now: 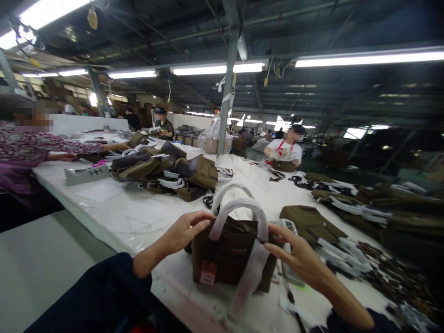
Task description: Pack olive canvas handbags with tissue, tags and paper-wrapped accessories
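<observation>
Two hands of mine frame one small dark-brown fabric handbag (229, 252), which stands upright at the near edge of the long white plastic-covered table (114, 208), straight in front of me. My left hand (183, 233) lies against the bag's upper left corner, fingers curled loosely over the rim, not clamped. My right hand (294, 252) touches the upper right corner, where thumb and fingertips pinch at the handle's base. Both are equally near; the bag sits between them, its long side running left to right across my view. Its two arched handles wrapped in white foam (239, 208) stand straight up, a pale wrapping strip hangs down the front, and a reddish paper tag (208, 274) dangles at the lower left. Flat olive-brown bags (308, 222) lie just beyond my right hand.
</observation>
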`<state>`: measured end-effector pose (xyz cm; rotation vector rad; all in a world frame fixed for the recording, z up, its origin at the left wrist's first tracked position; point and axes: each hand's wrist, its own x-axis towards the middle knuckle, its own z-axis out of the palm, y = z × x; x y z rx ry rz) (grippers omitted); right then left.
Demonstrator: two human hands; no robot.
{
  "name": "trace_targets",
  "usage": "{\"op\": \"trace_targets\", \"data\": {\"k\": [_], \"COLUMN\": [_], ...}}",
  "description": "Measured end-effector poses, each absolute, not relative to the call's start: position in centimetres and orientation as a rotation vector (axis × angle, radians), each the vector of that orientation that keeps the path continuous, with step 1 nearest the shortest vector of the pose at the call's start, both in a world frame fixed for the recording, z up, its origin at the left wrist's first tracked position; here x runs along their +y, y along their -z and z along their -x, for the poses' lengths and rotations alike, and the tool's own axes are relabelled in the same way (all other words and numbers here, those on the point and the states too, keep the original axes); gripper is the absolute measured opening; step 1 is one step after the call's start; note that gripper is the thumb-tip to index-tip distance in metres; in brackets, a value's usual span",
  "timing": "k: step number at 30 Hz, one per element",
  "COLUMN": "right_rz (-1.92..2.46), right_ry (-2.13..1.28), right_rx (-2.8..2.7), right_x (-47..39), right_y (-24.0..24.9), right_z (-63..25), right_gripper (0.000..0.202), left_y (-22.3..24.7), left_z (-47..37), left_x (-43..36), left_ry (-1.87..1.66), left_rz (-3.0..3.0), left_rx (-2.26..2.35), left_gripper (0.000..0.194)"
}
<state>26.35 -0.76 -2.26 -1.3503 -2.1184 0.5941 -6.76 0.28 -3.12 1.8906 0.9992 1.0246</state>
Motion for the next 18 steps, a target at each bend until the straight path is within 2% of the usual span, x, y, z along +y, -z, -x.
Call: {"op": "trace_targets", "data": {"k": [7, 12, 15, 18], "right_rz": [1.377, 1.311, 1.313, 1.349], "right_ry": [-0.296, -0.15, -0.04, -0.014], "right_rx": [-2.393, -2.446, -2.423, -2.46], "right_x": [0.6, 1.5, 1.8, 2.0], "right_y": [2.7, 1.8, 1.1, 1.4], "right_z": [-25.2, -24.4, -24.6, -25.2], "right_gripper": [0.029, 0.017, 0.016, 0.021], "left_y": [4.2, 4.4, 4.2, 4.7], "left_z": [6.9, 5.7, 5.2, 5.0], "left_x": [0.2, 2.0, 2.9, 2.9], "left_ry": [-0.78, -0.813, -0.9, -0.815], "left_rz": [-2.301, -2.485, -2.515, -2.547], "left_rx": [1.112, 1.218, 1.224, 1.164], "left_gripper": [0.032, 0.007, 0.005, 0.007]}}
